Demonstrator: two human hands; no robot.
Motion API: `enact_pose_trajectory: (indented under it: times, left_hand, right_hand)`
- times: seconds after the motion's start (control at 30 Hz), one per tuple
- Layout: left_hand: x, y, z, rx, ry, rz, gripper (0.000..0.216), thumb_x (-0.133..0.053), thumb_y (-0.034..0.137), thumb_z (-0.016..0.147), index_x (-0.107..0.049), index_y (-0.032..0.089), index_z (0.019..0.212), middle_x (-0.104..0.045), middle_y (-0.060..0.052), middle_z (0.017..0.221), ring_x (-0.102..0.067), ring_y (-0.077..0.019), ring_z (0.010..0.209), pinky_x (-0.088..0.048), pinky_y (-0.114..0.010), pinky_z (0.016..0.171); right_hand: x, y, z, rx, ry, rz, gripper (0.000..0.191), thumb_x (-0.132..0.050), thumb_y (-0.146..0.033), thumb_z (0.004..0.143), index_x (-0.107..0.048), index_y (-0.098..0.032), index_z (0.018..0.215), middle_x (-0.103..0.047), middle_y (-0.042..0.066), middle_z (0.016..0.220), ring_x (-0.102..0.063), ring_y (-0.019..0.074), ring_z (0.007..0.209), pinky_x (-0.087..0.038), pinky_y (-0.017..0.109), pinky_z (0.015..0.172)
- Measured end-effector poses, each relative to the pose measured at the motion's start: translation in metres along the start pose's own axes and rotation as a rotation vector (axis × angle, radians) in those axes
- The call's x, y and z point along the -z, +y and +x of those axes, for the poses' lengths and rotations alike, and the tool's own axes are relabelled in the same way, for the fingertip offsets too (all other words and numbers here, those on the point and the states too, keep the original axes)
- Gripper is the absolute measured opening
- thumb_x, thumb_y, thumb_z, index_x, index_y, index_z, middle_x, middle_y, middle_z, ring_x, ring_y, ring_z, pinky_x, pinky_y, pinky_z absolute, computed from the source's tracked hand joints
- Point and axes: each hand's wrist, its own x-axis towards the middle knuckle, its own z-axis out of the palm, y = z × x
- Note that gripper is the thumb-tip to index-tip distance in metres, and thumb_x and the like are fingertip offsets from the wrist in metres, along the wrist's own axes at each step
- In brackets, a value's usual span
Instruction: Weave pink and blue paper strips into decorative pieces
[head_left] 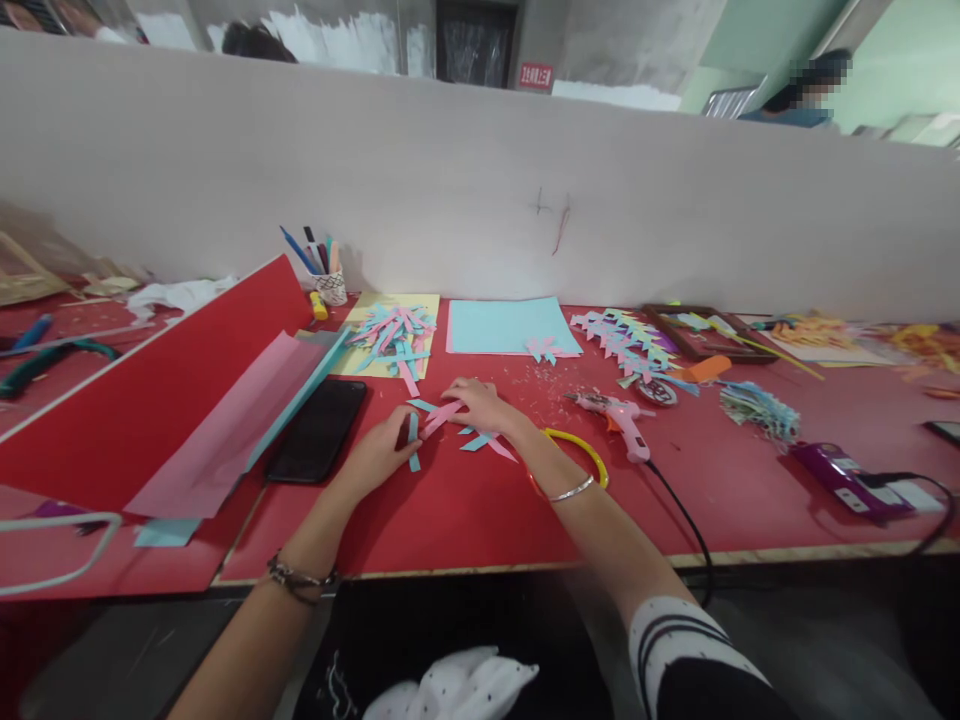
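My left hand (379,452) rests on the red table (465,510) with its fingers pinched on a blue paper strip (412,440). My right hand (482,402) lies just to its right, fingers closed on a pink paper strip (441,412). More pink and blue strips (480,441) lie crossed under and beside my right wrist. A pile of cut pink and blue strips (394,335) sits on a yellow sheet behind my hands.
A black phone (318,428) lies left of my hands, beside pink and red paper sheets (225,420). A pink glue gun (619,415) with its cord, a yellow ring (585,450), a light blue sheet (506,325), folded paper shapes (622,340) and a pen cup (326,280) stand around. A white partition (480,190) backs the table.
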Motion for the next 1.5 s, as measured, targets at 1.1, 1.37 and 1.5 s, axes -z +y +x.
enact_pose_trajectory:
  times: [1.1,1.37,1.5]
  left_hand:
    - [-0.004,-0.01,0.005,-0.068,0.342,0.034,0.026,-0.028,0.025,0.076,-0.051,0.017,0.086,-0.061,-0.008,0.08,-0.058,-0.0195,0.078,-0.045,-0.031,0.074]
    - [-0.004,-0.005,0.002,0.019,0.304,0.057,0.027,-0.034,0.037,0.076,-0.05,0.017,0.086,-0.059,-0.007,0.08,-0.057,-0.0207,0.08,-0.044,-0.032,0.073]
    - [-0.006,-0.006,0.003,0.006,0.298,0.065,0.023,-0.034,0.036,0.075,-0.048,0.019,0.082,-0.057,-0.005,0.075,-0.056,-0.0203,0.077,-0.044,-0.031,0.071]
  right_hand:
    - [-0.016,0.006,0.005,-0.052,0.403,0.761,0.006,-0.051,-0.016,0.069,-0.053,-0.014,0.075,-0.061,0.002,0.076,-0.057,0.0112,0.071,-0.044,0.024,0.067]
    - [-0.022,-0.009,-0.002,-0.002,0.313,0.64,0.024,-0.055,-0.019,0.07,-0.057,-0.014,0.093,-0.061,0.008,0.098,-0.055,0.0165,0.092,-0.042,0.032,0.081]
    - [-0.021,-0.017,-0.003,0.121,0.162,0.254,0.045,-0.059,-0.037,0.071,-0.053,-0.015,0.109,-0.053,0.012,0.114,-0.044,0.0241,0.107,-0.033,0.04,0.09]
